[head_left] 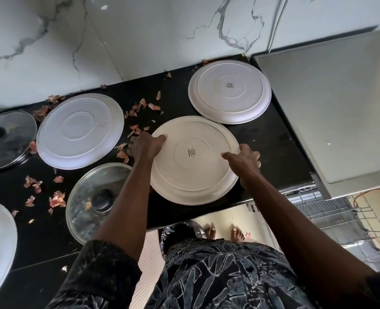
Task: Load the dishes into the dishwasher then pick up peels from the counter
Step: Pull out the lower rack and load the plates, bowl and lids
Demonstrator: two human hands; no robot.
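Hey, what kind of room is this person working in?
Most likely a home kitchen: a black counter holding upside-down plates, glass pot lids and scattered peels, with a wire dishwasher rack at lower right.

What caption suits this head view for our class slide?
Left hand and right hand grip an upside-down plate at the black counter among peels, other plates and glass lids.

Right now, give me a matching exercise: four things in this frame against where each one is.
Things:
1 left hand
2 right hand
3 peels
4 wire rack

Places:
a below the right end of the counter
b on the right rim of the middle plate
c scattered on the counter
d on the middle plate's left rim

Pairs: 1-d; 2-b; 3-c; 4-a
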